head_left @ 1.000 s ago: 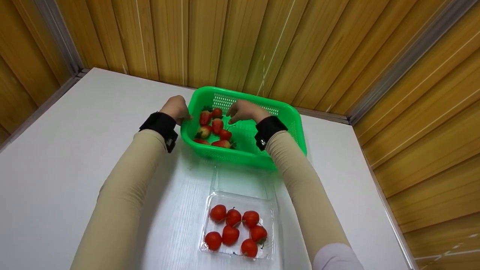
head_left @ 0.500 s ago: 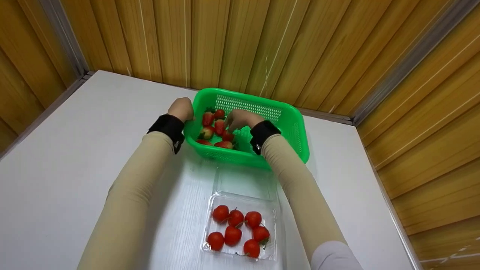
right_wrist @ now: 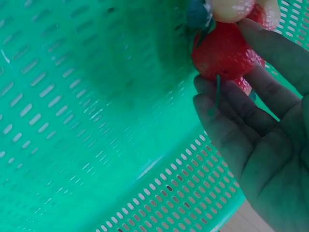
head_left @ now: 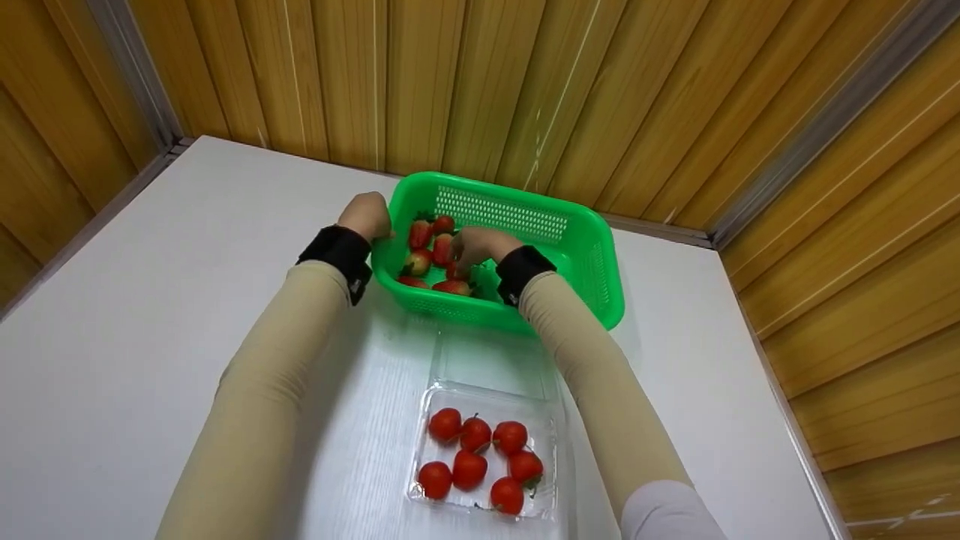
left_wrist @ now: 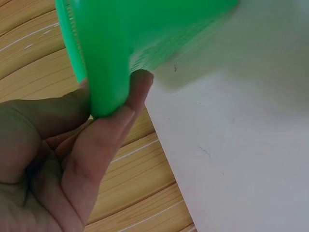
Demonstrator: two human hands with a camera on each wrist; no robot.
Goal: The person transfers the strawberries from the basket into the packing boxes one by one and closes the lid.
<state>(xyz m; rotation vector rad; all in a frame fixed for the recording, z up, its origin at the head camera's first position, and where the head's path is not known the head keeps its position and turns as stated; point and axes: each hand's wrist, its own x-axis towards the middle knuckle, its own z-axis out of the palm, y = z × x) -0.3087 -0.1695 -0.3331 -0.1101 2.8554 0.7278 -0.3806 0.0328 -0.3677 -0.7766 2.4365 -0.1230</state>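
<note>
In the left wrist view, my left hand [left_wrist: 67,140] pinches the rim of a green plastic basket [left_wrist: 108,53] between thumb and fingers. My right hand [head_left: 484,244] reaches down inside the basket [head_left: 502,191]. Its thumb and fingertips close around a round red fruit [right_wrist: 224,50] with a thin green stem. Strawberries lie beside that fruit at the basket's left end, among them one strawberry [head_left: 421,234] near the back and another strawberry [head_left: 453,288] at the front wall. The right fingers partly hide the held fruit in the head view.
A clear plastic box [head_left: 487,394] stands in front of the basket, its lid folded back towards it. Several round red fruits [head_left: 469,469] lie inside. Wood-patterned walls [head_left: 420,82] border the white table [head_left: 135,300] at the back and right.
My right hand has lowered from above the fruit and moved slightly left and towards me, and its fingers have closed on a round red fruit. The left hand still holds the rim.
</note>
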